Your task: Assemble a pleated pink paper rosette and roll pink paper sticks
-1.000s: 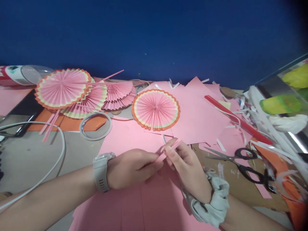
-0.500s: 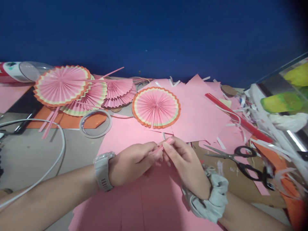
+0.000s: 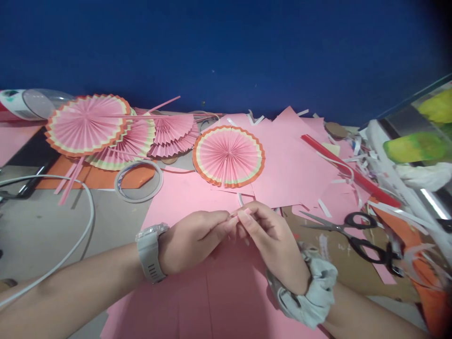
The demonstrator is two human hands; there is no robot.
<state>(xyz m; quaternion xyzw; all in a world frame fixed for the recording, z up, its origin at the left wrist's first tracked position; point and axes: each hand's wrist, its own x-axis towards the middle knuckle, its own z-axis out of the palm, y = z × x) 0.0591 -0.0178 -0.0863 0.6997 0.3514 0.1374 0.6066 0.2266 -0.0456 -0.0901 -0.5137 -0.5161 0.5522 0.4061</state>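
Note:
My left hand (image 3: 201, 238), with a pale watch at the wrist, meets my right hand (image 3: 266, 230) over pink paper sheets (image 3: 169, 301). Fingers of both are pinched together on a small strip of pink paper (image 3: 247, 211), most of it hidden by the fingertips. A pale scrunchie (image 3: 310, 287) circles my right wrist. Just beyond the hands lies a round pleated paper fan (image 3: 229, 155), pink with cream and orange edges. Black-handled scissors (image 3: 348, 230) rest open on brown cardboard to the right of my right hand.
More pleated fans (image 3: 88, 125) are piled at the back left, near a tape roll (image 3: 118, 188) and a white cable (image 3: 92, 212). A red strip (image 3: 353, 172) and paper scraps lie at right. A blue wall (image 3: 226, 56) rises behind.
The fingers have closed further over the pink paper strip, so less of it shows. Both hands stay in nearly the same place; the view has shifted very slightly.

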